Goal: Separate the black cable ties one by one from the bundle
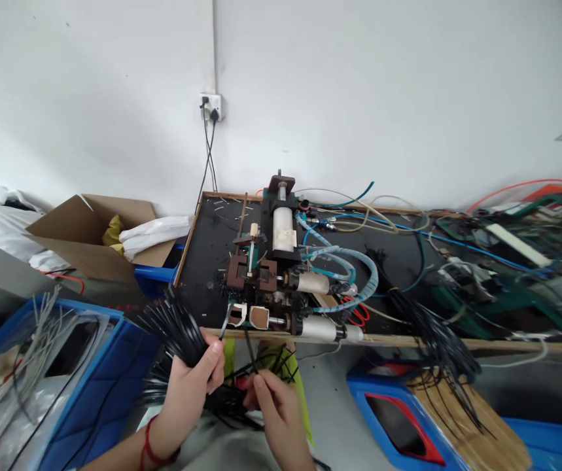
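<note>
My left hand [193, 383], with a red cord at the wrist, is closed around a thick bundle of black cables [178, 327]. From its thumb and fingertips one cable rises toward the wire-stripping machine [284, 229], its tip near the pale jaws [237, 315] at the table's front edge. My right hand [277, 409] is lower and to the right, its thumb and fingers pinching a black cable that points up below those jaws. More black cables lie across my lap between the hands, over something yellow-green [304, 386]. Part of the right fingers is hidden.
Blue air hoses [369, 278] run right of the machine on the black tabletop [216, 232]. Another black cable bundle [430, 333] hangs over the front edge. Blue crates [99, 386] stand left and right below the table. An open cardboard box [77, 252] sits at left.
</note>
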Motion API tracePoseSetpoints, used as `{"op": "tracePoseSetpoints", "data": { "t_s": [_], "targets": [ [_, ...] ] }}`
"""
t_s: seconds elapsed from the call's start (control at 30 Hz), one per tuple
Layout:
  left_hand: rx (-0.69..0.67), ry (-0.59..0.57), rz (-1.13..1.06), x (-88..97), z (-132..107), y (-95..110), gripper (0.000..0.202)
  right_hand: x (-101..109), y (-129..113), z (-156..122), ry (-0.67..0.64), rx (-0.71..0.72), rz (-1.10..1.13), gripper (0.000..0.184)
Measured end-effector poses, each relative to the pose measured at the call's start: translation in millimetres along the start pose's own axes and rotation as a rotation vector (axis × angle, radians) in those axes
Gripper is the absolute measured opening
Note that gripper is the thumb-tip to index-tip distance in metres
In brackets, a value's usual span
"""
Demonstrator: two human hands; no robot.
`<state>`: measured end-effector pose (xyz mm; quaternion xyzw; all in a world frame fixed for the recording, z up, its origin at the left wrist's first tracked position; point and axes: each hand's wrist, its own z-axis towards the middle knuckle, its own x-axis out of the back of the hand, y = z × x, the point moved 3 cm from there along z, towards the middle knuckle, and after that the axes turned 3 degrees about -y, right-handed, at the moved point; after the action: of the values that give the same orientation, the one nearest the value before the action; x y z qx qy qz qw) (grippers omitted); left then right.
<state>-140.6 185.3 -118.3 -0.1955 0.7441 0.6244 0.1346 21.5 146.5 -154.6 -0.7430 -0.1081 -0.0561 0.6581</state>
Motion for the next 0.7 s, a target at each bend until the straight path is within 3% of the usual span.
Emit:
{"op": "tracePoseSetpoints", "data": {
  "t_s": [0.1, 0.17, 0.2, 0.3, 0.37, 0.43, 0.53, 0.63, 0.7],
  "targets": [
    [0.016, -0.034, -0.008, -0.2, -1.7, -2.7, 0.031, 52.8, 23.1, -15.7, 0.163, -0.218, -0.707, 0.054],
    [0.023, -0.050, 0.002, -1.1, -2.7, -2.7, 0.034, 82.3, 27.5, -20.7, 0.228, -0.384, -0.939, 0.057],
    [0.029, -0.058, 0.015, -2.1, -3.2, -2.4, 0.036, 90.2, 22.7, -20.2, 0.239, -0.398, -0.956, 0.059],
    [0.047, -0.085, 0.084, -8.5, -5.7, -1.3, 0.043, 80.5, -20.7, -6.9, 0.264, -0.126, -0.697, 0.055],
    [0.061, -0.110, 0.147, -14.3, -8.1, -1.0, 0.048, 53.8, -59.3, 5.6, 0.252, 0.139, -0.370, 0.037],
    [0.079, -0.127, 0.211, -18.5, -10.3, -1.2, 0.050, 22.8, -86.4, 16.6, 0.162, 0.266, -0.100, 0.028],
    [0.007, -0.085, 0.304, -16.4, -10.4, 2.9, 0.046, -3.4, -93.3, 23.7, 0.175, 0.236, 0.125, 0.033],
    [-0.140, -0.009, 0.316, -6.6, -6.8, 10.4, 0.036, -2.3, -74.6, 23.3, 0.317, 0.148, 0.256, 0.040],
    [-0.137, -0.008, 0.294, -0.8, -3.0, 10.8, 0.037, -1.3, -64.3, 24.5, 0.270, 0.128, 0.250, 0.043]
  ]
}}
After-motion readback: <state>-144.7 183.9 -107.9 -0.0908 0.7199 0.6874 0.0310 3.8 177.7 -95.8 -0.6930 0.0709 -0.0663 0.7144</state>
